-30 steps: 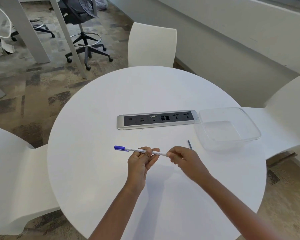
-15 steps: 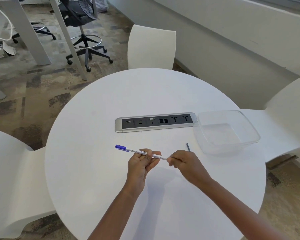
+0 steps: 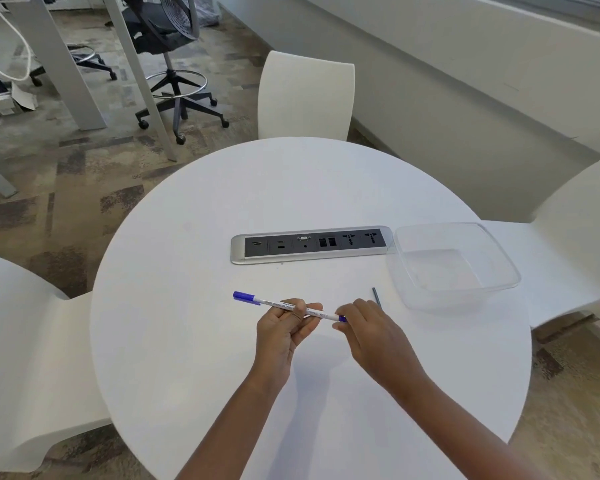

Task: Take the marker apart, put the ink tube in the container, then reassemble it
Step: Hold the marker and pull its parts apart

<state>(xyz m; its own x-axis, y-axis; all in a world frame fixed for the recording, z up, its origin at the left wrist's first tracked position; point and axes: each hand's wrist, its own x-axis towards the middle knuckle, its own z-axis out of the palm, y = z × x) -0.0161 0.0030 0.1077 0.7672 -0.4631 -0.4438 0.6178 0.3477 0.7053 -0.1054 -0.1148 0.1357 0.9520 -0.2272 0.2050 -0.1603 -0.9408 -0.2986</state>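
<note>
A thin white marker with a blue cap at its left end is held level above the round white table. My left hand grips the marker's barrel near its middle. My right hand pinches the small blue end piece at the marker's right tip. A thin dark ink tube lies on the table just beyond my right hand, partly hidden by it. The clear plastic container stands to the right of the tube, with nothing visible inside.
A silver power and socket strip is set into the table behind the hands. White chairs stand at the far side, the left and the right. An office chair and desk legs are on the carpet beyond.
My right fingers have shifted slightly along the marker's right end, so the blue end piece now shows at the tip. The marker, left hand, tube and container stay in place.
</note>
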